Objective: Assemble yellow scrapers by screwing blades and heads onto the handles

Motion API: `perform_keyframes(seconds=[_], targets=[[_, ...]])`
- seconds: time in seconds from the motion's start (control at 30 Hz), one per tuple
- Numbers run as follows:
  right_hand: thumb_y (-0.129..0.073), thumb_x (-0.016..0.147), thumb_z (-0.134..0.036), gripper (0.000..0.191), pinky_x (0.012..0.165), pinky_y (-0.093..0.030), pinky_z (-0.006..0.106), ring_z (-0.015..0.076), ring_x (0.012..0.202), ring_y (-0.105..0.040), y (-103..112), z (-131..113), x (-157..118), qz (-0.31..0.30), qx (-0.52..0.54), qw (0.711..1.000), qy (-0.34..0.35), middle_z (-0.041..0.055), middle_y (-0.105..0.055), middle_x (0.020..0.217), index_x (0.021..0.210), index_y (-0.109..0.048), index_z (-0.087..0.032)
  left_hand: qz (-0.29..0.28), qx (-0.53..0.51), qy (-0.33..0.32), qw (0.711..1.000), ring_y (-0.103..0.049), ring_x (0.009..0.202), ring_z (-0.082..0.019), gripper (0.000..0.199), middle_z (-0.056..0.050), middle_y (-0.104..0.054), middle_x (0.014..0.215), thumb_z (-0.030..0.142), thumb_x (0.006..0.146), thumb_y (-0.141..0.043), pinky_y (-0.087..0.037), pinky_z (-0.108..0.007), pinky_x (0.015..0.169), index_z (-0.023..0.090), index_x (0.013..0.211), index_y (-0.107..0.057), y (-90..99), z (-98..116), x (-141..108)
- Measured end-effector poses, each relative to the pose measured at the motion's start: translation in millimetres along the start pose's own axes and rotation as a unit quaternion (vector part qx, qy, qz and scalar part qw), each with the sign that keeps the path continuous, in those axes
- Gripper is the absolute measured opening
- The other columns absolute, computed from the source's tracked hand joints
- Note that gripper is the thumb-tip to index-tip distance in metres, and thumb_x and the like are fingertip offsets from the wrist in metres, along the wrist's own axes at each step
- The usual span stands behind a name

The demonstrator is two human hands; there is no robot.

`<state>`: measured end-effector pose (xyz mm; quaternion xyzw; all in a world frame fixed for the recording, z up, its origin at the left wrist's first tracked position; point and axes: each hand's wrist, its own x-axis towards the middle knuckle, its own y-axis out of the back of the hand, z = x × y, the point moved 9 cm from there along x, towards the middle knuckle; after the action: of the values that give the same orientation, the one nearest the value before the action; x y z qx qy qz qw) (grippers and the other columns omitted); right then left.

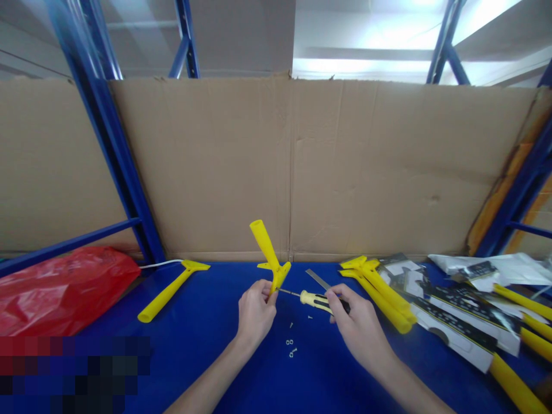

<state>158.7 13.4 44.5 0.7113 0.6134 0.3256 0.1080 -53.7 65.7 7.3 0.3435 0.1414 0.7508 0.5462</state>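
My left hand (257, 310) is closed on the lower end of a yellow plastic scraper handle (266, 246), whose round hollow grip points up and away. In my right hand (356, 322) is a screwdriver (318, 301) with a pale yellow and black handle. Its shaft points left, and the tip meets the yellow head beside my left fingers; exactly what it touches is too small to tell. A thin metal strip (318, 279) shows just beyond my right fingers; I cannot tell whether they touch it. Small screws (291, 325) and nuts (289, 342) lie on the blue tabletop (224, 362) between my hands.
Another yellow scraper handle (166, 294) lies at left beside a red plastic bag (81, 290). More yellow handles (382, 296) are grouped right of centre. Carded scraper packages (457, 328) spread along the right. A cardboard wall (224, 172) and blue rack posts (123, 155) stand behind.
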Motion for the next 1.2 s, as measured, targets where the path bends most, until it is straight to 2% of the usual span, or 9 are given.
perform_keyframes(seconds=[0.13, 0.2, 0.3, 0.43, 0.77, 1.0, 1.1, 1.2], targets=[[-0.046, 0.083, -0.033, 0.021, 0.052, -0.041, 0.026, 0.0166, 0.058, -0.057, -3, -6, 0, -0.019, -0.008, 0.999, 0.047, 0.0022, -0.063, 0.074, 0.098, -0.052, -0.02, 0.003, -0.004, 0.007, 1.0, -0.063, 0.064, -0.015, 0.004, 0.0, -0.066, 0.069, 0.016, 0.075, -0.055, -0.041, -0.022, 0.06, 0.019, 0.073, -0.058, 1.6, -7, 3], [-0.05, 0.08, -0.027, 0.017, 0.056, -0.043, 0.026, 0.0167, 0.066, -0.058, -4, -13, -1, -0.029, -0.026, 0.995, 0.088, 0.0037, -0.063, 0.083, 0.096, -0.052, -0.02, -0.005, -0.013, 0.012, 1.0, -0.063, 0.063, -0.015, 0.003, 0.0, -0.066, 0.068, 0.018, 0.075, -0.055, -0.04, -0.022, 0.059, 0.019, 0.072, -0.057, 0.8, -9, 5], [-0.05, 0.08, -0.023, 0.006, 0.057, -0.041, 0.026, 0.0166, 0.066, -0.057, -6, -19, -4, -0.051, -0.052, 0.991, 0.117, 0.0024, -0.063, 0.077, 0.084, -0.054, -0.021, -0.014, -0.024, 0.014, 1.0, -0.063, 0.063, -0.015, 0.003, 0.0, -0.066, 0.068, 0.018, 0.075, -0.054, -0.041, -0.022, 0.059, 0.019, 0.073, -0.056, 0.0, -8, 4], [-0.051, 0.081, -0.024, 0.007, 0.054, -0.039, 0.025, 0.0154, 0.06, -0.054, -5, -22, -6, -0.047, -0.054, 0.991, 0.112, 0.0016, -0.063, 0.072, 0.083, -0.057, -0.021, -0.008, -0.022, 0.01, 1.0, -0.063, 0.065, -0.015, 0.003, 0.001, -0.066, 0.071, 0.017, 0.075, -0.054, -0.041, -0.022, 0.06, 0.019, 0.075, -0.057, 2.4, -2, 2], [-0.049, 0.08, -0.033, 0.014, 0.042, -0.029, 0.022, 0.0113, 0.044, -0.042, -14, -11, -7, -0.067, 0.06, 0.996, 0.002, -0.0035, -0.05, 0.053, 0.076, -0.053, -0.02, 0.031, 0.024, -0.023, 0.999, -0.062, 0.065, -0.014, 0.009, 0.002, -0.064, 0.07, 0.011, 0.075, -0.055, -0.04, -0.022, 0.06, 0.019, 0.072, -0.055, 8.6, 5, -1], [-0.052, 0.076, -0.034, 0.017, 0.045, -0.034, 0.022, 0.0118, 0.049, -0.047, -12, -1, -3, -0.038, 0.134, 0.99, -0.022, -0.0001, -0.058, 0.058, 0.069, -0.053, -0.019, 0.04, 0.023, -0.064, 0.997, -0.061, 0.066, -0.014, 0.01, 0.001, -0.063, 0.072, 0.01, 0.076, -0.053, -0.041, -0.022, 0.061, 0.02, 0.073, -0.055, 7.3, 8, -1], [-0.054, 0.075, -0.036, 0.018, 0.038, -0.027, 0.02, 0.0078, 0.039, -0.039, -19, 12, -1, -0.052, 0.172, 0.98, -0.081, -0.0001, -0.061, 0.055, 0.069, -0.052, -0.019, 0.039, 0.036, -0.071, 0.996, -0.06, 0.065, -0.014, 0.01, 0.001, -0.063, 0.072, 0.011, 0.075, -0.052, -0.041, -0.023, 0.061, 0.02, 0.072, -0.055, 5.6, 7, -1], [-0.049, 0.077, -0.041, 0.022, 0.032, -0.017, 0.019, 0.0043, 0.029, -0.026, -29, 28, -4, -0.079, 0.262, 0.945, -0.179, -0.0006, -0.06, 0.049, 0.072, -0.048, -0.02, 0.043, 0.027, -0.088, 0.995, -0.06, 0.065, -0.015, 0.009, 0.001, -0.063, 0.073, 0.012, 0.076, -0.051, -0.042, -0.024, 0.061, 0.02, 0.072, -0.054, 6.5, 10, -1]])
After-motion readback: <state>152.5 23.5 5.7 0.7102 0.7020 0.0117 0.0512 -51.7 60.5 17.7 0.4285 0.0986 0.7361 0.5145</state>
